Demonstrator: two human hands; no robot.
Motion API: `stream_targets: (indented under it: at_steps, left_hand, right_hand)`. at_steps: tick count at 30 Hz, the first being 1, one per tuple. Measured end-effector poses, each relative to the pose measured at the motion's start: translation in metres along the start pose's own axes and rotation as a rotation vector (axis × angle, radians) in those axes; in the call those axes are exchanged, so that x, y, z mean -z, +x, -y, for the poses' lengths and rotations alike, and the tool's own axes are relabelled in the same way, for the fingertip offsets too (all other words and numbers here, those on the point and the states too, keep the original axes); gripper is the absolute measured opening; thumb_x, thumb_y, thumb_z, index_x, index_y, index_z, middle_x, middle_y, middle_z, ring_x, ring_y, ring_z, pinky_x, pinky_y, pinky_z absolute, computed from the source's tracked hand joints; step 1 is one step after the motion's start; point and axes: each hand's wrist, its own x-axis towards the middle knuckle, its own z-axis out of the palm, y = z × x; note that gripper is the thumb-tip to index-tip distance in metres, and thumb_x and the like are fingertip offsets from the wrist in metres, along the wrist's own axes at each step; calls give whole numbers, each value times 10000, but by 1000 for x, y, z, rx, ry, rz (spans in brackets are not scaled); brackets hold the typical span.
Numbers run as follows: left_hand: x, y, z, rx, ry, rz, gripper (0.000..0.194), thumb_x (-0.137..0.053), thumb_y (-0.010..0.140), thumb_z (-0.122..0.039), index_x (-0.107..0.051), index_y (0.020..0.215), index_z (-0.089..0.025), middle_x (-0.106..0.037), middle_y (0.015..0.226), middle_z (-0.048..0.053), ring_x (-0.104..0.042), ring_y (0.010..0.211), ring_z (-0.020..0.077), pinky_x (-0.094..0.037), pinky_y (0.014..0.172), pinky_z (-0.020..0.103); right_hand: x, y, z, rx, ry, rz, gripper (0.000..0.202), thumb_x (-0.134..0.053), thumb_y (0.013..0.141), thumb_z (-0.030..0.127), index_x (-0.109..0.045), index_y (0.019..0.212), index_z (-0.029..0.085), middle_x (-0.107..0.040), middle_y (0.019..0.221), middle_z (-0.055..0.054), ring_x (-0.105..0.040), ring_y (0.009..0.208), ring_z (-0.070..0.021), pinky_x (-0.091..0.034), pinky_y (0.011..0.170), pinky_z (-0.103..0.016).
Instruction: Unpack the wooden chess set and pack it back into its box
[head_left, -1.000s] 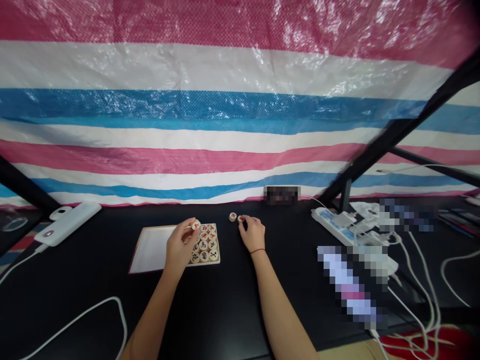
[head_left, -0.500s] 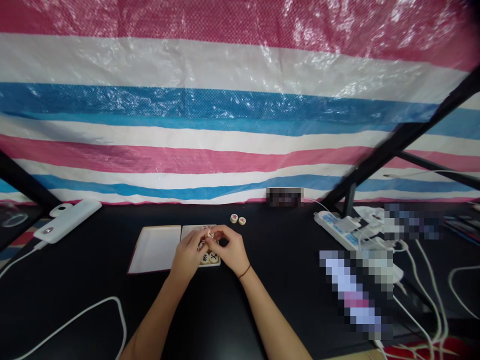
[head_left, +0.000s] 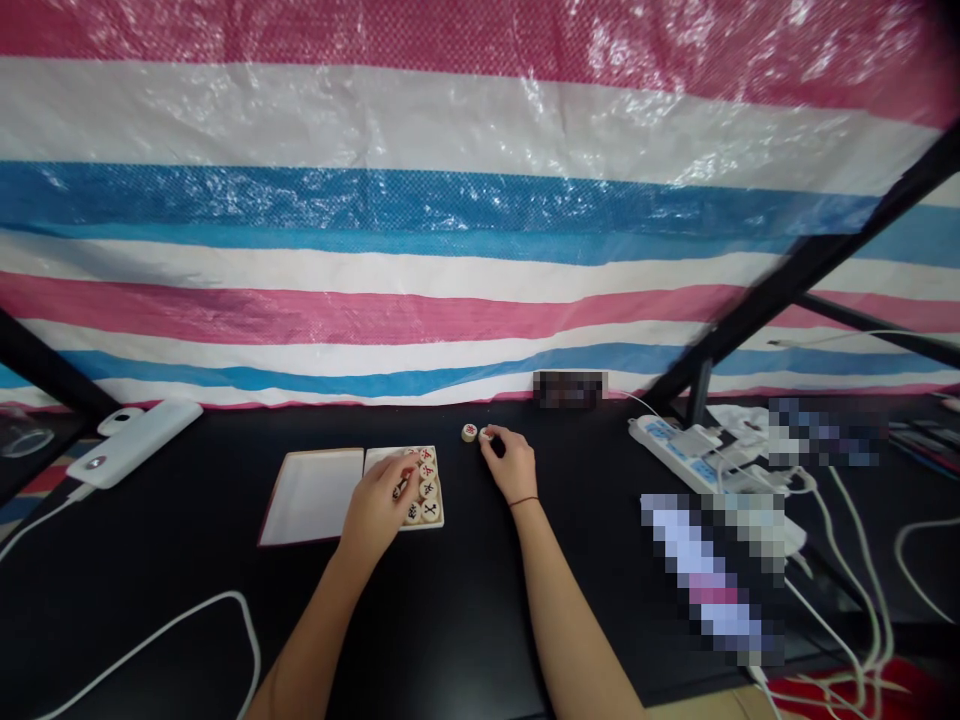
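An open box holds several round pieces (head_left: 429, 489) with red or black characters, in a white tray (head_left: 439, 521). Its lid (head_left: 313, 497) lies open on the left. My left hand (head_left: 381, 500) rests over the tray's left part, fingers bent over the pieces; whether it grips one is hidden. To the right, my right hand (head_left: 511, 464) has thumb and fingers closed round a round piece (head_left: 484, 435) on the black table. Just left of it lies another piece with a red character (head_left: 469, 432).
A white power bank (head_left: 139, 443) with a cable is at the left. On the right are a power strip (head_left: 675, 450), cables and a blurred-out device (head_left: 705, 580). A small dark object (head_left: 570, 389) stands by the striped sheet (head_left: 450, 210).
My right hand has left the tray and moved right to the loose piece. My left hand stays over the tray, and more pieces on its right side now show.
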Motion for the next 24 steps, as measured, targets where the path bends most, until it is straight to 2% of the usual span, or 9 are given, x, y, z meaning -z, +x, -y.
stream_targets:
  at_steps: [6, 14, 16, 19, 21, 22, 24]
  left_hand:
    - [1, 0, 0, -3, 5, 20, 222, -482, 894, -254, -640, 1048, -236, -711, 1020, 50, -672, 902, 189, -530, 817, 307]
    - [3, 2, 3, 19, 8, 36, 226, -479, 887, -258, -655, 1028, -238, -718, 1012, 54, -670, 905, 194, -529, 814, 313]
    - [4, 2, 4, 26, 4, 38, 232, -473, 887, -261, -658, 1025, -236, -719, 1021, 55, -669, 923, 199, -527, 828, 321]
    - [6, 3, 4, 48, 6, 42, 242, -466, 886, -274, -661, 1026, -241, -721, 1017, 54, -669, 924, 202, -529, 820, 324]
    - [8, 4, 5, 65, 7, 48, 251, -459, 887, -289, -661, 1028, -240, -720, 1017, 56, -670, 924, 206, -531, 819, 330]
    - [8, 4, 5, 74, 4, 55, 253, -459, 887, -295, -661, 1027, -236, -720, 1016, 55, -671, 921, 207, -532, 818, 332]
    - [10, 5, 5, 91, 1, 66, 248, -464, 884, -301, -661, 1018, -230, -721, 1002, 51, -674, 907, 205, -533, 819, 330]
  right_hand:
    - [-3, -2, 5, 10, -94, 39, 178, -524, 821, 252, -630, 956, 206, -695, 932, -45, -618, 901, -207, -437, 810, -314]
    - [-7, 0, 2, -52, -104, 54, 175, -571, 804, 280, -611, 960, 212, -697, 920, -46, -616, 926, -223, -434, 822, -347]
    - [-4, 2, 5, -53, -69, 56, 229, -582, 790, 288, -609, 1004, 209, -699, 957, -54, -618, 940, -234, -447, 839, -374]
    - [13, 0, 28, -31, 34, -83, 310, -568, 793, 327, -605, 1064, 181, -687, 1024, -102, -612, 981, -255, -466, 868, -415]
    - [31, -12, 55, 14, 139, -235, 275, -505, 837, 333, -627, 1030, 180, -681, 1020, -120, -615, 985, -252, -476, 880, -426]
    - [40, -22, 71, 64, 207, -257, 264, -469, 861, 308, -632, 1036, 197, -681, 1013, -111, -624, 975, -239, -486, 876, -420]
    - [57, -45, 101, 330, 288, -39, 293, -483, 849, 296, -637, 1098, 288, -686, 1026, -62, -644, 953, -238, -521, 816, -429]
